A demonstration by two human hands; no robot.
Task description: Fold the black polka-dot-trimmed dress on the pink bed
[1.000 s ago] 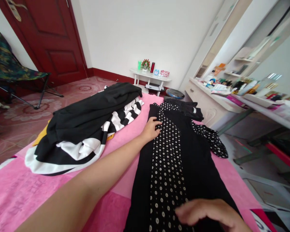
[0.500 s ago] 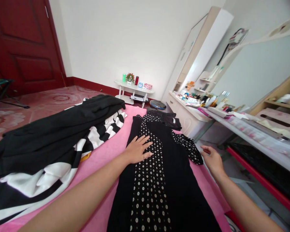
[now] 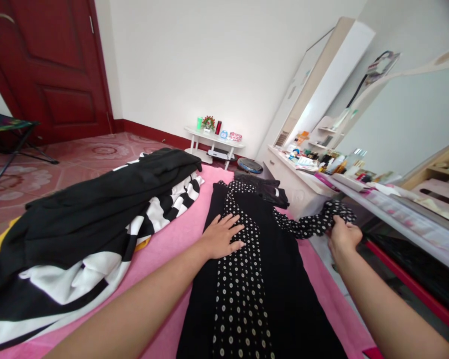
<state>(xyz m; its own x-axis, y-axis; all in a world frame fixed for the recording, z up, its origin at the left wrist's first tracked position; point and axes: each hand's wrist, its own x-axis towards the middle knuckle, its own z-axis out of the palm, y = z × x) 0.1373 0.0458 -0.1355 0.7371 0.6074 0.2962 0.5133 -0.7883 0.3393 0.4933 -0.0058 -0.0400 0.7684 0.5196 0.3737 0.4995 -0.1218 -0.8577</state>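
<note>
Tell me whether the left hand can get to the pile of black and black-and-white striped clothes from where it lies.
Probably yes. The left hand lies flat on the black polka-dot dress, and only bare pink bedcover separates it from the pile of black and striped clothes. Nothing blocks the way.

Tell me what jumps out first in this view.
A long black dress with a white-dotted centre panel lies flat on the pink bedspread. The left hand presses flat on it, while the right hand grips its dotted sleeve off the bed's right edge. A black-and-white striped clothes heap lies left.
</note>
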